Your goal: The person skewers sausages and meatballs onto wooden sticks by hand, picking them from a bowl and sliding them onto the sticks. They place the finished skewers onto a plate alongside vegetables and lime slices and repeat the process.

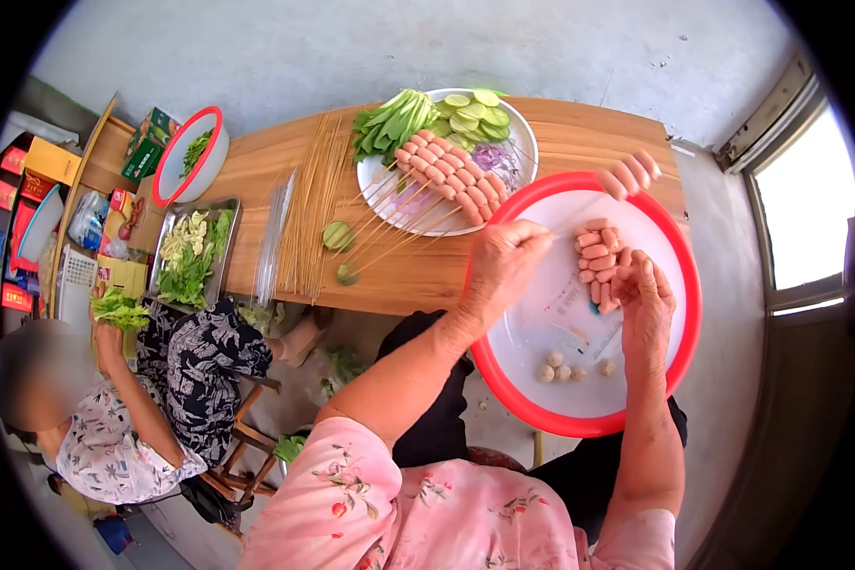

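Note:
My left hand [508,266] is closed in a pinch over the left side of a red-rimmed basin [693,313], holding a thin skewer. Several sausage pieces [629,176] sit in a row at the skewer's far end, above the basin's upper rim. Inside the basin, my right hand [646,294] has its fingers pinched on a small sausage, beside a pile of loose sausages [596,249]. Several pale balls [554,360] lie lower in the basin. On a white plate [530,133], skewered sausages [451,176] rest beside green leaves [394,125] and sliced green vegetables [475,116].
Bare skewers [315,214] lie across the wooden table [598,123]. Left of them are a metal tray [228,207] of greens and a red-rimmed bowl [214,157]. A seated person [128,446] holds leaves at the far left. A doorway is on the right.

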Available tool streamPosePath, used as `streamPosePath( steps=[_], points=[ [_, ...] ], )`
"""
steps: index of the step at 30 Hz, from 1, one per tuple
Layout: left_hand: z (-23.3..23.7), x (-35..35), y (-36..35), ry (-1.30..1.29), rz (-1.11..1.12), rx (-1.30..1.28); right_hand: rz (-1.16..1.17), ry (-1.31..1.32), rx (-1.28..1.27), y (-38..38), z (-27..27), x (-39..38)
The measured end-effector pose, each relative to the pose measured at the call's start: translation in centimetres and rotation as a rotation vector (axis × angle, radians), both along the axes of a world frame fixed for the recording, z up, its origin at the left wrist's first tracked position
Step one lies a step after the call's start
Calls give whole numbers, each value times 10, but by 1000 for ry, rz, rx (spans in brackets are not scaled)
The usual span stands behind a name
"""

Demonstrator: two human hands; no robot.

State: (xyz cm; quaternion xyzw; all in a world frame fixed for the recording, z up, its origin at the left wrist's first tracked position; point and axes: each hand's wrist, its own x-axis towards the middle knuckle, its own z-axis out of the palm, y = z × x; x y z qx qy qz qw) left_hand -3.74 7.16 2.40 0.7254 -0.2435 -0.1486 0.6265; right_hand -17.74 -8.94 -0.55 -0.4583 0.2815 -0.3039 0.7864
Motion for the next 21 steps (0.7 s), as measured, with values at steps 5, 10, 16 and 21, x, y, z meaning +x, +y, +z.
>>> streamPosePath(
  steps=[5, 10, 16, 21],
  points=[
    [0, 60, 59, -153, 257, 35, 6, 36, 11, 6, 4, -3],
    [-43, 129, 128, -255, 442, 125, 47, 57, 4, 14, 2, -3],
    [-56, 173, 165, -302, 547, 366, 120, 86, -10, 18, -2, 4],
    [-61, 190, 163, -194, 531, 343, 95, 136, -1, 21, -8, 5]
  ],
)
